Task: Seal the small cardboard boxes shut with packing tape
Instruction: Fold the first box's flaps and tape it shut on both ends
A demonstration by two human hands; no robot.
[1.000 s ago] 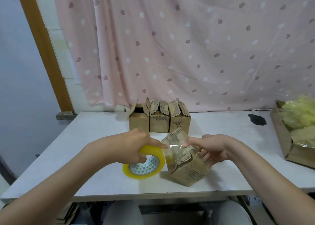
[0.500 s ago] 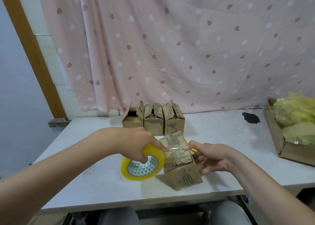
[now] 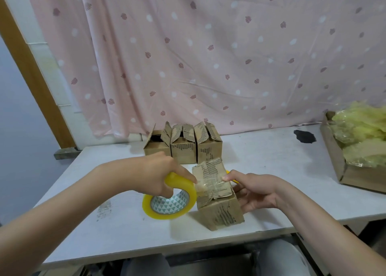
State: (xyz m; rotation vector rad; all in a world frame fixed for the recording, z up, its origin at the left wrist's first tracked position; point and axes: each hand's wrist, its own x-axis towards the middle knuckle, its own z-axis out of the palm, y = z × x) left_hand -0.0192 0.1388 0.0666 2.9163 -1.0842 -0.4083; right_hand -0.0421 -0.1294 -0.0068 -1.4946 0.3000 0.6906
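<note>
A small worn cardboard box [image 3: 219, 211] stands near the table's front edge, its top flaps folded down. A clear strip of tape [image 3: 211, 184] stretches across those flaps. My left hand [image 3: 160, 175] grips the yellow tape roll [image 3: 167, 202] just left of the box, the forefinger pressing where the strip leaves the roll. My right hand [image 3: 254, 190] pinches the strip's free end at the box's right top edge, while its other fingers lie along the box's right side. Three more small boxes [image 3: 183, 148] stand in a row behind, flaps up.
A large open carton [image 3: 342, 171] with crumpled yellowish plastic [image 3: 363, 138] sits at the table's right edge. A dark stain [image 3: 305, 136] marks the white table [image 3: 261, 150] at back right. A pink curtain hangs behind. My knees show below the front edge.
The box has been set down from a tilt to stand flat on the table. The tape strip now lies lower, on the flaps. Both hands keep their hold.
</note>
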